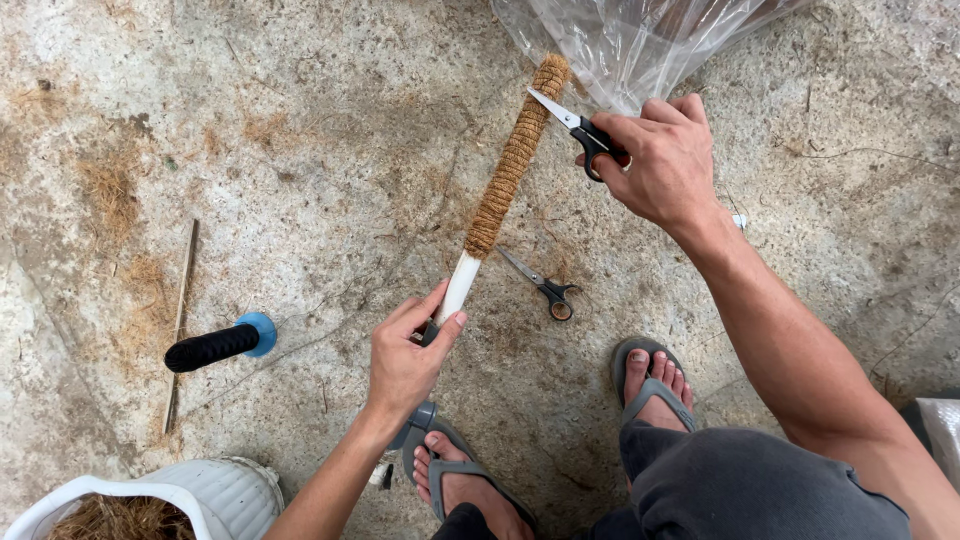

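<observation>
My left hand (pixel 405 350) grips the bare white lower end of a pole (pixel 459 285) whose upper length is wound with brown coir rope (pixel 515 155). The pole slants up and to the right over the concrete floor. My right hand (pixel 660 160) holds black-handled scissors (pixel 575 125) with the blades pointing left, their tip close to the rope near the pole's top. A second pair of scissors (pixel 543 285) lies on the floor between the pole and my right foot.
A clear plastic bag (pixel 630 35) lies at the top. A black-wrapped spool with a blue end (pixel 220 343) rests at the left beside a thin stick (pixel 180 320). A white sack of coir fibre (pixel 150 500) sits at the bottom left. My sandalled feet (pixel 650 385) are below.
</observation>
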